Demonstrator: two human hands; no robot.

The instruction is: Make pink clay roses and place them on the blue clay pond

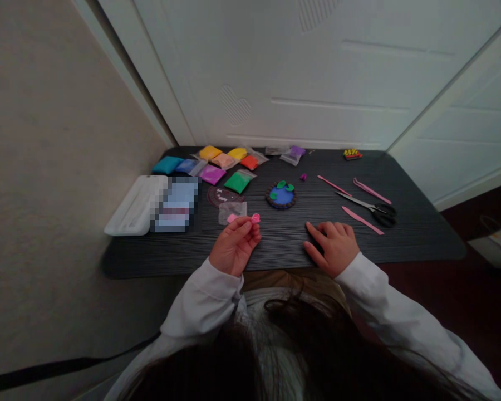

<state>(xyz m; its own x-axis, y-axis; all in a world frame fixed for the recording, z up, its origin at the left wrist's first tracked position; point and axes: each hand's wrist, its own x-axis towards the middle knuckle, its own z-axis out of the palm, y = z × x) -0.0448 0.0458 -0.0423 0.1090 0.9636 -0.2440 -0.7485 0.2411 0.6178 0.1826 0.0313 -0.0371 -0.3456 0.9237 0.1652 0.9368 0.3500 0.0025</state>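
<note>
My left hand [236, 244] is closed in a pinch around a small pink clay flower [255, 218], held just above the table. Right behind that hand lies a clear bag [234, 210] with some pink clay in it. My right hand [334, 244] rests on the table with thumb and index finger stretched out and nothing in it. Between and beyond the hands is a round clay pond [281, 195], blue inside with green leaves and a dark brown beaded rim. A tiny purple clay piece [303, 177] lies behind it.
Bags of coloured clay, including a green one [239, 181], line the back left. A white case [137, 206] stands at far left. At right lie scissors [371, 207], a pink knife tool [362, 220], pink tweezers [371, 190] and a thin pink stick [334, 185].
</note>
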